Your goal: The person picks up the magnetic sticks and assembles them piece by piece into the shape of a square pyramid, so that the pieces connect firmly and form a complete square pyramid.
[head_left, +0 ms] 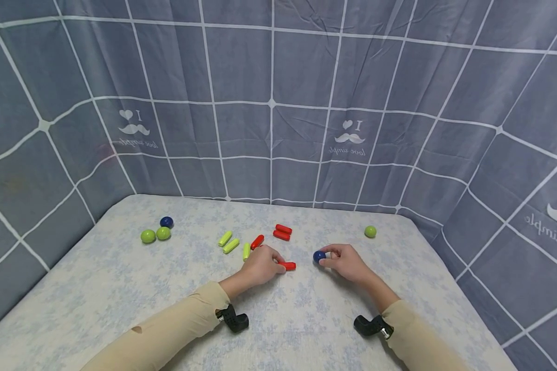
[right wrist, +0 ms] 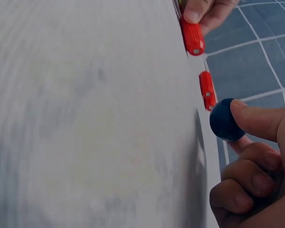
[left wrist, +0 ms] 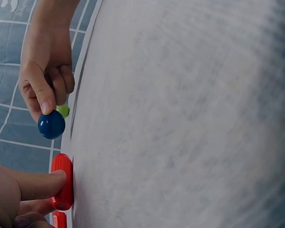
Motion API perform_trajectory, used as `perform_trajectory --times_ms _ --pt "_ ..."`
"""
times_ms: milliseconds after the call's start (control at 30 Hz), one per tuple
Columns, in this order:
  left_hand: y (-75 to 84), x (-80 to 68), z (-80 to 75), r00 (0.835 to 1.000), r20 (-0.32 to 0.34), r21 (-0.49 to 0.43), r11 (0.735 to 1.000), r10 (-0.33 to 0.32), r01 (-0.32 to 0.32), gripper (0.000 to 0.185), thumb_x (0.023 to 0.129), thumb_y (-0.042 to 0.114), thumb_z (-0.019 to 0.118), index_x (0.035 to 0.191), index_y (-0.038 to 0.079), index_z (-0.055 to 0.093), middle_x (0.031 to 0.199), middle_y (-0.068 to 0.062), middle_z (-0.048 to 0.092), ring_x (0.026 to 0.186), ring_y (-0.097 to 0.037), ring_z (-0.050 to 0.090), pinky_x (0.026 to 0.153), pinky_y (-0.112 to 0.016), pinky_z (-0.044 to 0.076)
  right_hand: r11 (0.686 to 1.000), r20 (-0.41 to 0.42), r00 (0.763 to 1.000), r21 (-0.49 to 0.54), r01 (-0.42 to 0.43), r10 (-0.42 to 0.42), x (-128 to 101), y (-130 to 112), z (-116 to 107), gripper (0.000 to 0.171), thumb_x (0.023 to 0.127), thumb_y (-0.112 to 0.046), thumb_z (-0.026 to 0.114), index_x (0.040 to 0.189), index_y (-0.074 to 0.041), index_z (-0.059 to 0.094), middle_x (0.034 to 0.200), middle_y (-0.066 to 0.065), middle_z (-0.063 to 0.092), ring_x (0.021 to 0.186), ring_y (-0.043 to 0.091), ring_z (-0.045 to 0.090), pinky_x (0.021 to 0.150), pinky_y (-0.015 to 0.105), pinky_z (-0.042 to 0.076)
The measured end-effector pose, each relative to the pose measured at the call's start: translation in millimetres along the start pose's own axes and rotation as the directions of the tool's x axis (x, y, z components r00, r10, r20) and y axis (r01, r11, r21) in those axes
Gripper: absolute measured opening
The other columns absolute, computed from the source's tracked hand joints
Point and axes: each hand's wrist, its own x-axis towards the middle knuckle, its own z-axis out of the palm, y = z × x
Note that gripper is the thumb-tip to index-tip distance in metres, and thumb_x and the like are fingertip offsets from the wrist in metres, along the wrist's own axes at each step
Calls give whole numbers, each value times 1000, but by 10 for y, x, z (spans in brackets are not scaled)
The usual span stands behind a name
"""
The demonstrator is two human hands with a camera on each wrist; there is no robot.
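On the pale flowered tabletop [head_left: 120, 288] my left hand [head_left: 278, 264] lies with curled fingers pinching the near end of a red cylinder [head_left: 289, 266]; the left wrist view has my thumb [left wrist: 38, 184] against that red cylinder [left wrist: 62, 180]. A short way to the right, my right hand [head_left: 327, 256] pinches a dark blue ball [head_left: 319, 256] between thumb and fingers at table level. In the right wrist view the blue ball [right wrist: 224, 119] sits at my thumb tip, with the held red cylinder [right wrist: 192, 37] and a second red cylinder [right wrist: 207, 90] beyond it.
Behind my left hand lie several yellow-green cylinders [head_left: 230, 246] and red cylinders [head_left: 282, 232]. Two green balls [head_left: 155, 235] and another blue ball [head_left: 166, 222] sit at the far left, a lone green ball [head_left: 370, 232] at the far right. Grey checked cloth [head_left: 271, 129] walls three sides.
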Motion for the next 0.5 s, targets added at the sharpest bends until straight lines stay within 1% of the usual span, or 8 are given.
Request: perform_trajectory --times_ms 100,200,333,500 --pt "4 -2 0 1000 0 -5 1000 4 -4 11 83 14 80 92 8 80 79 3 68 59 -12 46 53 -26 36 999 24 999 -3 34 -33 5 -40 58 34 89 -17 77 119 -4 72 60 -3 37 54 13 32 51 25 29" --pt "6 -2 -1 1000 -2 -5 1000 9 -9 10 83 13 80 92 9 80 78 4 68 59 -11 46 53 -26 36 998 55 996 -10 68 -67 14 -62 105 33 88 -17 77 118 -4 72 59 -4 36 54 13 32 50 25 30" --pt "10 2 -2 1000 3 -5 1000 4 -4 10 83 13 80 92 9 80 81 3 70 60 -11 47 53 -25 36 995 99 990 -14 103 -101 33 -80 148 33 88 -18 77 117 -4 72 58 -4 36 52 13 32 51 25 31" --pt "8 5 -6 1000 9 0 1000 -1 1 9 83 13 80 91 9 80 85 1 72 65 -12 51 56 -25 38 992 131 984 -29 123 -119 45 -119 196 33 88 -19 77 118 -5 73 57 -4 35 52 12 32 53 25 32"
